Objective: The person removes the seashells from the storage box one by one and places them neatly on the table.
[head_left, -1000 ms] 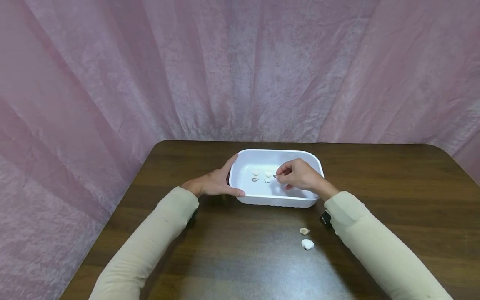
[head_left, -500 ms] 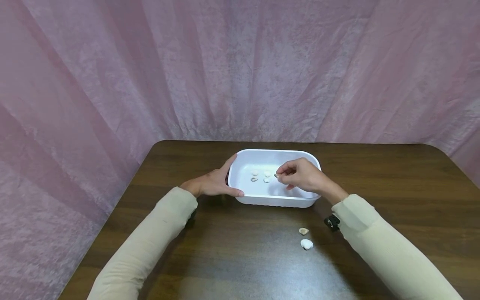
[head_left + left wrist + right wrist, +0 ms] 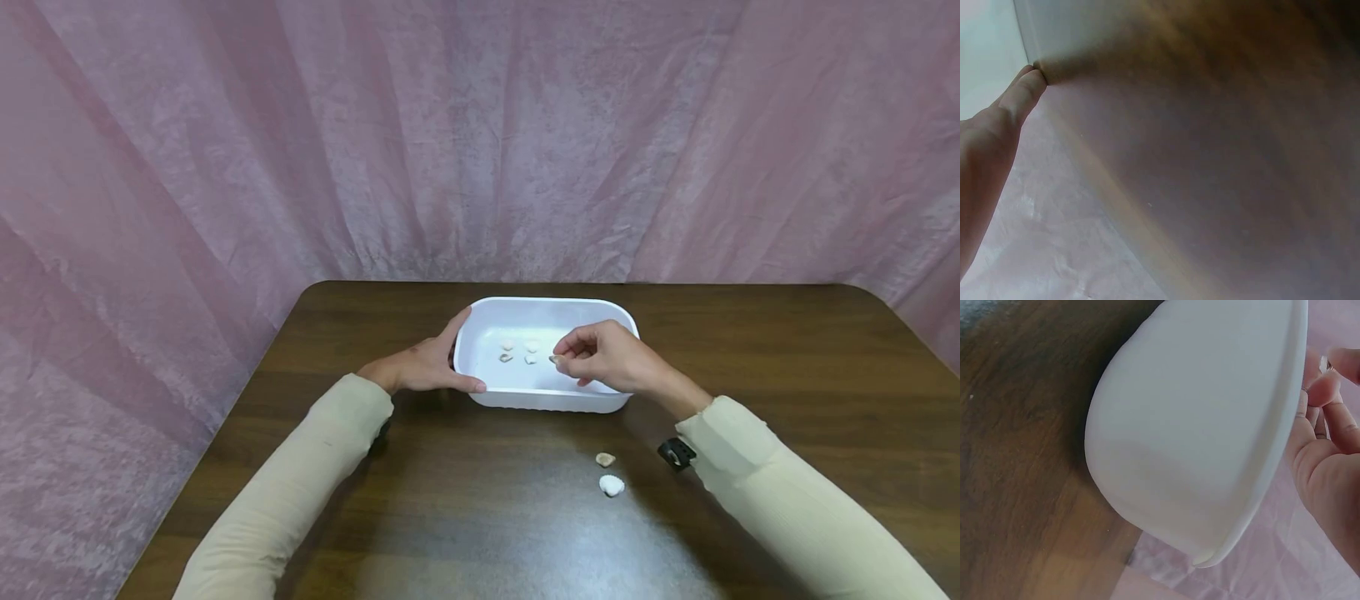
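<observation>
A white plastic tub (image 3: 551, 393) stands on the wooden table, with several small seashells (image 3: 531, 360) lying on its floor. My left hand (image 3: 423, 365) holds the tub's left end, thumb at the front rim and fingers along the side; in the left wrist view the fingertips (image 3: 1036, 78) meet its wall. Above the tub's floor, my right hand (image 3: 615, 358) pinches a small seashell (image 3: 553, 359) between thumb and fingers. That seashell (image 3: 1324, 364) shows only partly in the right wrist view, beyond the tub's outer wall (image 3: 1197, 419).
Two seashells lie on the table (image 3: 465, 500) in front of the tub: a brownish shell (image 3: 605, 459) and, nearer, a white ribbed shell (image 3: 611, 485). A pink curtain (image 3: 480, 142) hangs behind the table's far edge.
My right hand has lowered slightly with its seashell, and the right forearm has swung outward to the right. The left hand keeps its hold on the tub.
</observation>
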Motion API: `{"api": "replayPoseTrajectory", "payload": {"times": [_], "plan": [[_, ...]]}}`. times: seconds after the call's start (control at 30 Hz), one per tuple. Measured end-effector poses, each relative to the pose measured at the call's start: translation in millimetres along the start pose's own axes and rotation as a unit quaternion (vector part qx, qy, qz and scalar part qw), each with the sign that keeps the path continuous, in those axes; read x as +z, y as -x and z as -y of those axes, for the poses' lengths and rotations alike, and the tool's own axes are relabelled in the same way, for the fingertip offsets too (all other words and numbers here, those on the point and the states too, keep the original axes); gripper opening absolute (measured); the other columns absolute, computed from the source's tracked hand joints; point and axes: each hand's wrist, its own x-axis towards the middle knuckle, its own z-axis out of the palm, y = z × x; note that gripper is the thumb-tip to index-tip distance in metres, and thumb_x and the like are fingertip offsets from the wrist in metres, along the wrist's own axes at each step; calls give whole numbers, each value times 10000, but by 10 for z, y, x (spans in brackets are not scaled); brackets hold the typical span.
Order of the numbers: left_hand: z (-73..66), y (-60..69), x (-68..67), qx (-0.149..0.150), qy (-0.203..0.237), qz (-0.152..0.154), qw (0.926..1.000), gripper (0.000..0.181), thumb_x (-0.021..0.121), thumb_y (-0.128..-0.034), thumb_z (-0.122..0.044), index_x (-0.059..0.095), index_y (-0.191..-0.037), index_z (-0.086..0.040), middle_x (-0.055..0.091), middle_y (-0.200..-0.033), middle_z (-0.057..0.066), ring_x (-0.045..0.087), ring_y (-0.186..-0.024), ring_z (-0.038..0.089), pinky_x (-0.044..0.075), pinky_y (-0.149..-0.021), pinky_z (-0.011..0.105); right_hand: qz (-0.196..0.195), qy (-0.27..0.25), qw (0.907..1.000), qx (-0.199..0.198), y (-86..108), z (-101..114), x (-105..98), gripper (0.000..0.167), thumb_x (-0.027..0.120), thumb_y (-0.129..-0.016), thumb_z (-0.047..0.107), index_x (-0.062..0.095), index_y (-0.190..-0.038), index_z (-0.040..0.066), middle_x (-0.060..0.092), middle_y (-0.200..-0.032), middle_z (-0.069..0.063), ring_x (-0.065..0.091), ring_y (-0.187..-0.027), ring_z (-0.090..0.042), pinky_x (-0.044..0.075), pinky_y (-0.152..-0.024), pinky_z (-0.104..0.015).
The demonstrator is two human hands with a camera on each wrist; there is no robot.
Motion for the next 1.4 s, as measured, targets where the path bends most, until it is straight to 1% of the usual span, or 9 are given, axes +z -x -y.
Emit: {"api": "replayPoseTrajectory", "payload": {"times": [0.07, 0.27, 0.4, 0.53, 0.67, 0.9, 1.13, 1.4], "plan": [[-1, 0, 1, -2, 24, 4, 10000, 1259, 852, -781, -421, -102, -1596, -309, 463, -1406, 117, 495, -1177, 220, 385, -991, 418, 33, 25, 10000, -33, 24, 8, -5, 174, 691, -908, 49, 696, -1022, -82, 662, -814, -60, 605, -739, -145, 565, -659, -332], [-12, 3, 0, 41, 28, 33, 10000, 1249, 843, -794, -400, -105, -1599, -284, 453, -1432, 159, 494, -1197, 249, 370, -1013, 450, 87, 68, 9998, -136, 96, 20, -24, 175, 699, -913, 59, 699, -1027, -73, 646, -792, -42, 597, -719, -144, 556, -646, -325], [-16, 7, -5, 11, -4, 43, 10000, 1245, 837, -799, -402, -108, -1599, -276, 449, -1439, 174, 491, -1203, 261, 363, -1021, 461, 111, 93, 9997, -194, 143, 30, -38, 134, 703, -906, 55, 712, -1002, -39, 632, -767, -30, 597, -683, -144, 539, -631, -314], [-13, 0, -2, 33, 49, 60, 10000, 1243, 837, -806, -381, -116, -1598, -274, 451, -1436, 183, 493, -1215, 276, 356, -1032, 470, 143, 132, 9996, -180, 206, 35, -52, 104, 706, -903, 60, 721, -986, -2, 627, -762, -24, 596, -667, -142, 518, -625, -291], [1, -13, 3, 76, 79, 61, 9999, 1243, 839, -806, -371, -119, -1595, -290, 439, -1449, 179, 491, -1228, 286, 356, -1032, 485, 213, 144, 9996, -132, 281, 41, -62, 117, 711, -895, 63, 718, -994, -1, 627, -770, -20, 586, -665, -138, 508, -623, -281], [4, -13, 7, 76, -21, 26, 10000, 1257, 848, -790, -396, -107, -1598, -281, 433, -1451, 166, 491, -1219, 270, 365, -1028, 476, 243, 210, 9993, -192, 392, 34, -65, 112, 730, -892, 85, 728, -983, 19, 623, -764, -1, 558, -659, -91, 474, -610, -238], [-21, 1, 5, 69, -163, -32, 9998, 1264, 847, -780, -433, -100, -1600, -268, 447, -1432, 166, 498, -1197, 263, 373, -1017, 469, 397, 151, 9987, -282, 465, 20, -45, 86, 722, -895, 68, 726, -969, 24, 635, -774, 0, 570, -664, -93, 500, -605, -273], [-19, -5, 8, -31, -219, -76, 9997, 1258, 846, -782, -431, -91, -1604, -262, 455, -1428, 171, 498, -1194, 259, 370, -1021, 466, 492, 92, 9982, -324, 547, 12, -25, 76, 719, -901, 57, 725, -970, 26, 638, -783, -3, 565, -657, -82, 477, -592, -235]]}}
